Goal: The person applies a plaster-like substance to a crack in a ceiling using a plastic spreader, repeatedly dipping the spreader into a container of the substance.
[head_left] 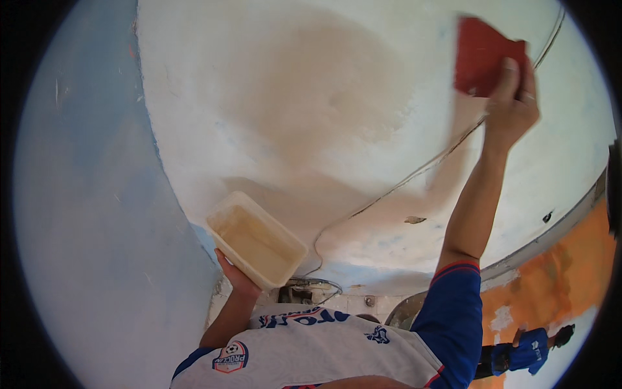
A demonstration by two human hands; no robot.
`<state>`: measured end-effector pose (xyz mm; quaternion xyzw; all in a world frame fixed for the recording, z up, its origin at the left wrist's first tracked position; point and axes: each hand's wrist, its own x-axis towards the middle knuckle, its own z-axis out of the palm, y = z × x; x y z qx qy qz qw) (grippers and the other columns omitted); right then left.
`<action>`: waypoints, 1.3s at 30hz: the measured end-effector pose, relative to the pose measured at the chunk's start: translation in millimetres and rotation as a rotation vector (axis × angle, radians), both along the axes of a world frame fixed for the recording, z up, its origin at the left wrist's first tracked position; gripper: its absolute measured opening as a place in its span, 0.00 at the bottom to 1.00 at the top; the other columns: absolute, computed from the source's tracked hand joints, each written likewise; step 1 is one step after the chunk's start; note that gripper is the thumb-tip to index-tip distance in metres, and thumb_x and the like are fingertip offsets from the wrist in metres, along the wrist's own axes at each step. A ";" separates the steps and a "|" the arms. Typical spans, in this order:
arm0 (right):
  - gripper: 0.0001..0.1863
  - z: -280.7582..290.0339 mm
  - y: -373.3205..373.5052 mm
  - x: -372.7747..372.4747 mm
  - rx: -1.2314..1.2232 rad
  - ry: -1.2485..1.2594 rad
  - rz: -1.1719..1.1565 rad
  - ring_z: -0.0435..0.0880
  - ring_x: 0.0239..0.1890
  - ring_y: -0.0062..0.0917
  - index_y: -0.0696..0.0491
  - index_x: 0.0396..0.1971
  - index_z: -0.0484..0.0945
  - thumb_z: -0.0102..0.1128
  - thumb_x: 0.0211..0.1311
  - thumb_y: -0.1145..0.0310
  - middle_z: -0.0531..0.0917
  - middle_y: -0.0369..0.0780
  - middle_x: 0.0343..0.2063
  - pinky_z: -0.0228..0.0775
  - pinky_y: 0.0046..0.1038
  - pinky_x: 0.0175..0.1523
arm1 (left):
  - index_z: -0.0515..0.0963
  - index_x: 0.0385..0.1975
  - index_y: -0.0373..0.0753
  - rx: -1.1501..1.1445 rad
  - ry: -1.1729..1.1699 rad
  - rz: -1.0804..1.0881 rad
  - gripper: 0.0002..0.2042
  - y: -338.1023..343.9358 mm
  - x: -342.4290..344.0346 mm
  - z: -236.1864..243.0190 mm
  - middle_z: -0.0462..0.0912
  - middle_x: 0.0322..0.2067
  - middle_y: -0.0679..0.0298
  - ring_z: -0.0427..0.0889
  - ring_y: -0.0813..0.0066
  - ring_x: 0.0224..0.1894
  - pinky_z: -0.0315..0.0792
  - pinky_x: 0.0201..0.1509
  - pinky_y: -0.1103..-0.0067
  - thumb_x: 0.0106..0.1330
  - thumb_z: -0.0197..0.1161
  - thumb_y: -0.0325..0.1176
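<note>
Scraper [483, 57] flat and red, tub [284, 262] whitish, rectangular

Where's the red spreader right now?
In the head view's upper right: the red spreader is in the right hand, in front of the pale surface and left of the long dark line's upper end.

Moderate, soft light; source out of frame. White wall [194, 78] brighter, blue-grey wall [84, 194] dimmer at left. Soft-edged shadow [450, 168] below right hand [514, 117], right of centre. Brownish patch [304, 91] at upper centre: shadow or stain, cannot tell. Red spreader [487, 58] smeared by slight blur, upper right. Strong fisheye bend; black vignette in corners, bluish fringe along rim. Background person [528, 352], lower right, soft in detail.
</note>
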<state>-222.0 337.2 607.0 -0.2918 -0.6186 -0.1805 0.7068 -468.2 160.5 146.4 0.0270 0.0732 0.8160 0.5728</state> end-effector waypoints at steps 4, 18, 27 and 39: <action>0.14 -38.4 -4.3 4.8 -0.040 -0.282 0.061 0.90 0.37 0.27 0.54 0.53 0.85 0.62 0.73 0.65 0.91 0.40 0.37 0.81 0.28 0.45 | 0.59 0.76 0.53 0.007 -0.007 -0.008 0.40 -0.2 -2.9 -1.8 0.65 0.74 0.65 0.67 0.56 0.73 0.64 0.75 0.58 0.73 0.33 0.73; 0.19 -1.9 4.9 12.3 -0.088 -0.358 0.069 0.86 0.45 0.25 0.57 0.56 0.82 0.62 0.73 0.61 0.90 0.46 0.40 0.75 0.27 0.54 | 0.64 0.74 0.53 0.190 0.030 -0.058 0.37 5.2 -6.5 -2.8 0.71 0.69 0.65 0.72 0.57 0.69 0.69 0.72 0.56 0.74 0.39 0.70; 0.16 12.7 18.3 39.4 -0.010 -0.214 0.102 0.81 0.40 0.17 0.58 0.56 0.79 0.58 0.77 0.65 0.86 0.38 0.39 0.73 0.20 0.47 | 0.65 0.73 0.53 0.182 0.086 -0.062 0.36 3.2 1.3 2.4 0.73 0.68 0.66 0.74 0.58 0.67 0.70 0.70 0.57 0.73 0.41 0.70; 0.15 11.6 21.4 23.9 -0.131 -0.281 0.035 0.83 0.36 0.24 0.54 0.53 0.80 0.59 0.75 0.61 0.88 0.44 0.35 0.76 0.29 0.47 | 0.66 0.71 0.51 0.052 0.042 -0.065 0.35 -18.4 5.3 24.3 0.75 0.64 0.65 0.78 0.58 0.63 0.76 0.64 0.56 0.74 0.42 0.69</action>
